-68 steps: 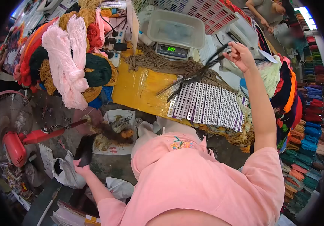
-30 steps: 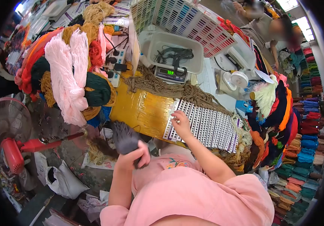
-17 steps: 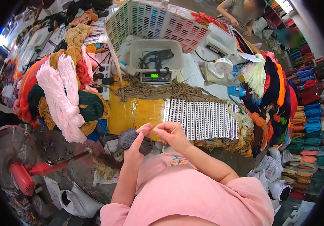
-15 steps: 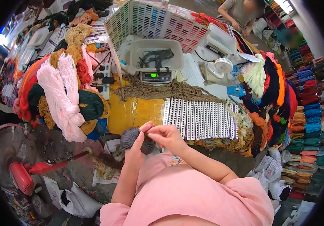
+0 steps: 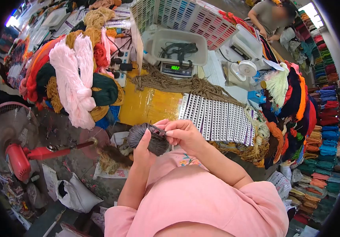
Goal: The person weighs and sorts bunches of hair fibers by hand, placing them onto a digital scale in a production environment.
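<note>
Both hands close on the grey yarn skein [image 5: 148, 138] held off the bench's near edge: the left hand [image 5: 141, 148] cups it from below, the right hand [image 5: 182, 134] pinches strands at its top. It looks soft, light and easily tangled, best taken around its bound middle. Behind it, the yellow bench [image 5: 146, 104] is crowded: perforated cards [image 5: 217, 118] near the front edge, a scale [image 5: 176, 69] at the back.

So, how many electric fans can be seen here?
2: a red floor fan at the left, and a small white fan on the table right of the scale. Others may be hidden.
</note>
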The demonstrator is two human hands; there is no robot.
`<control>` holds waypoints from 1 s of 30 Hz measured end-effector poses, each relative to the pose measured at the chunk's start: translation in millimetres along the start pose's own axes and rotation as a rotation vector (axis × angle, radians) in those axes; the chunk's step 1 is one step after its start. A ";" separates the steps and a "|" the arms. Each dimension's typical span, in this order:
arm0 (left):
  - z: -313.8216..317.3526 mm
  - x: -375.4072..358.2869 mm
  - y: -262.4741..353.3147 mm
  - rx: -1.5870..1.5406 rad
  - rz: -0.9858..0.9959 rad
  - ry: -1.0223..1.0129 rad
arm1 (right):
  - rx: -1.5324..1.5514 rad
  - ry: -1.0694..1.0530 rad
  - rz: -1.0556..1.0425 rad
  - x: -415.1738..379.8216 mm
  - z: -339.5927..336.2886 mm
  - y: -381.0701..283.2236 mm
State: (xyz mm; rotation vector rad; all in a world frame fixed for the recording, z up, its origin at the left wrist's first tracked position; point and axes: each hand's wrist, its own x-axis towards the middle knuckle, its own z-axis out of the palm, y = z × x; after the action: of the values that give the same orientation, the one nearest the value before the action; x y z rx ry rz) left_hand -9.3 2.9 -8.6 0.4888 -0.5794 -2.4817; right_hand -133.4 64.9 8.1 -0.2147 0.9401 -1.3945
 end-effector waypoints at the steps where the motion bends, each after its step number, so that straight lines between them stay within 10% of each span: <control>1: 1.3 -1.0 0.5 -0.039 -0.012 -0.012 | 0.001 0.001 0.010 -0.4 0.5 -1.0; 24: 13.3 9.3 -8.3 -0.100 -0.011 0.189 | -0.190 -0.001 -0.207 -7.0 -1.9 -12.2; 30: 7.1 16.8 -9.1 -0.213 -0.042 -0.018 | -0.014 -0.068 0.040 -2.7 -4.3 -22.9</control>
State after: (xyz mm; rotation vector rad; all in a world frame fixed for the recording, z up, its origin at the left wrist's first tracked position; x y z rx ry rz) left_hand -29.5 2.3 -10.8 0.3994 -0.3091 -2.5531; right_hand -152.9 63.9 21.2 -0.2515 0.8939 -1.3363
